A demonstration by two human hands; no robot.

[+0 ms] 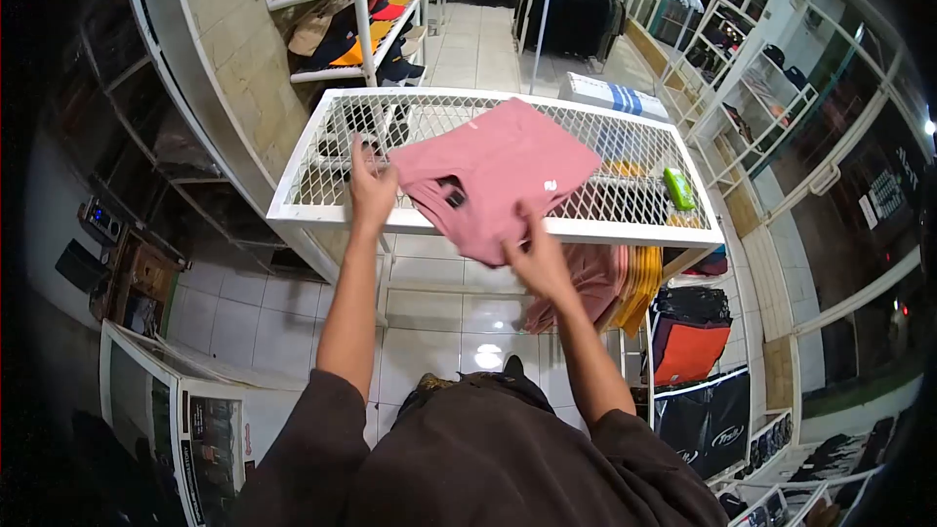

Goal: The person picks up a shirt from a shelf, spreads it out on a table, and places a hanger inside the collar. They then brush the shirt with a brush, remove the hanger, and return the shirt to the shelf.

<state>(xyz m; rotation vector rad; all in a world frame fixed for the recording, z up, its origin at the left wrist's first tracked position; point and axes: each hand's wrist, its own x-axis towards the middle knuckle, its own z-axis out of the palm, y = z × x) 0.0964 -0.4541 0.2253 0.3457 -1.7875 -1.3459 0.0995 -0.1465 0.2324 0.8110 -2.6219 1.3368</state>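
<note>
A pink shirt (508, 161) with a small white logo lies partly folded on the white mesh-topped table (312, 211), its near part hanging over the front edge. At the shirt's left corner is my left hand (373, 190), thumb and fingers apart, the thumb side touching the cloth. My right hand (534, 256) pinches the shirt's near edge on the right, just past the table's front rim. A dark patch shows in the shirt's neck opening.
A green packet (678, 189) sits on the table's right end. Behind it is a white and blue package (615, 96). Pink and yellow clothes (632, 283) hang below the table. Shelves of caps (366, 34) stand back left; folded bags (691, 342) are at lower right.
</note>
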